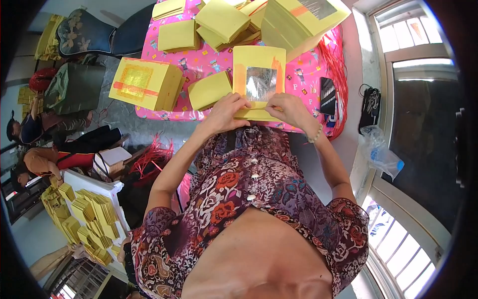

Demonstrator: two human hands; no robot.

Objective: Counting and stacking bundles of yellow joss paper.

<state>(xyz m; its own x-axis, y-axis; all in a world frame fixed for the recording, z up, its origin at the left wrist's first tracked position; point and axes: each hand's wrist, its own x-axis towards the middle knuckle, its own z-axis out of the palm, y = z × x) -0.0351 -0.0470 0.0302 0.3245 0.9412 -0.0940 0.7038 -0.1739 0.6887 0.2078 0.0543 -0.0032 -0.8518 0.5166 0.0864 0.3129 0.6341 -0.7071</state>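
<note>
Right in front of me, on a table with a pink patterned cover (199, 64), lies yellow joss paper (259, 55) with a silver foil square and orange colouring. My left hand (226, 112) pinches its near left edge, where a strip looks folded up. At the near right edge, my right hand (291, 110), with a beaded bracelet on the wrist, is closed on the same paper. Whether it is one sheet or several cannot be made out. Just left of my left hand sits a smaller yellow paper stack (210, 91).
A thick yellow block with gold foil (144, 83) stands at the table's left corner. Far back are more yellow stacks (222, 20) and a tall silver-foil pile (303, 25). Red strings (338, 74) hang at the right, beside a dark device (327, 95). Other people (42, 122) are at left.
</note>
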